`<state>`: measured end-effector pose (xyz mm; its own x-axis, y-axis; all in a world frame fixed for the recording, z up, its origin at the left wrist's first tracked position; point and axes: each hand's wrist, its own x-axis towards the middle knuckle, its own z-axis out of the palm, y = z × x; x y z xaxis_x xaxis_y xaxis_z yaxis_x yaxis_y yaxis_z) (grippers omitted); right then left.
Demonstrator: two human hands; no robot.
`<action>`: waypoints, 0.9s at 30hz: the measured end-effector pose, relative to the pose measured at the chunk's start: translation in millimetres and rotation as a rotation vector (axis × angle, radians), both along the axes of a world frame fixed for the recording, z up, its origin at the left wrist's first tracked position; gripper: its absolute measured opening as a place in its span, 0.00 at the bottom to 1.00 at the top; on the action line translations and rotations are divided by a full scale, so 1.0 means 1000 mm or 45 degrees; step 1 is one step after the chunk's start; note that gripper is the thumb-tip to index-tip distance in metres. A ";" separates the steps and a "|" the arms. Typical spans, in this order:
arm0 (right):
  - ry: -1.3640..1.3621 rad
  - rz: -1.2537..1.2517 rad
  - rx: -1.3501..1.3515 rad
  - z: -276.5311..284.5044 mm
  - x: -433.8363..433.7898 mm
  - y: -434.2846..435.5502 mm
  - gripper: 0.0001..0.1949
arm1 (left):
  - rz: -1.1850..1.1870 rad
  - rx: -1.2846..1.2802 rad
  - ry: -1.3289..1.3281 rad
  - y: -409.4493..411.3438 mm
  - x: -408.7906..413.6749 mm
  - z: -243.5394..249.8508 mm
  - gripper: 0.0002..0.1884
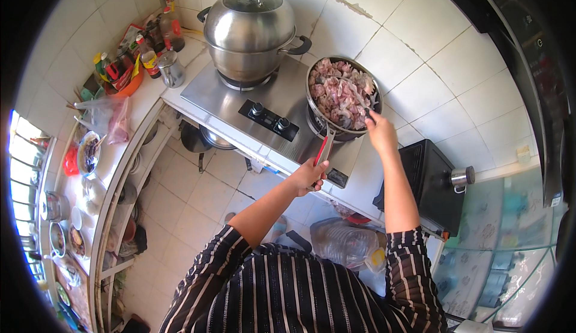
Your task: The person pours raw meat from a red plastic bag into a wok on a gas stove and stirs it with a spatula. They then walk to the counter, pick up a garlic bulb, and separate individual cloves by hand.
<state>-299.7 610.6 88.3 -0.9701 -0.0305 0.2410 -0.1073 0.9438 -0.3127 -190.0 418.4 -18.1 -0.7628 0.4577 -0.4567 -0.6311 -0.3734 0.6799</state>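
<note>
A frying pan with a red and grey handle sits on the right burner of a steel gas cooktop. My left hand is closed around the end of that handle. Pinkish, partly pale pieces of raw-looking meat fill the pan nearly to its rim. Over the pan's right side, my right hand grips the dark handle of a cooking utensil. The utensil's metal part lies among the meat, so its working end is mostly hidden.
A large lidded steel steamer pot stands on the left burner. Bottles and a metal canister crowd the left corner. A black oven is right of the cooktop. A large plastic bottle lies below the counter.
</note>
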 end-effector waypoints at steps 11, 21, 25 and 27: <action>-0.240 -0.036 0.246 0.039 0.103 0.026 0.17 | 0.007 0.022 -0.032 -0.001 -0.001 -0.005 0.15; -0.127 0.070 0.305 0.039 0.077 -0.013 0.16 | -0.001 0.034 -0.019 -0.001 0.000 -0.003 0.16; -0.015 0.118 0.295 0.013 0.051 -0.015 0.15 | -0.007 0.030 -0.007 -0.002 0.000 -0.005 0.16; 0.009 0.163 0.254 0.034 0.051 -0.002 0.15 | -0.005 0.020 -0.046 -0.003 0.001 -0.004 0.16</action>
<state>-248.7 608.3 122.3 -0.9536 -0.2005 0.2245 -0.2313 0.9654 -0.1205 -188.9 415.2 -21.9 -0.7441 0.4679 -0.4769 -0.6567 -0.3812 0.6507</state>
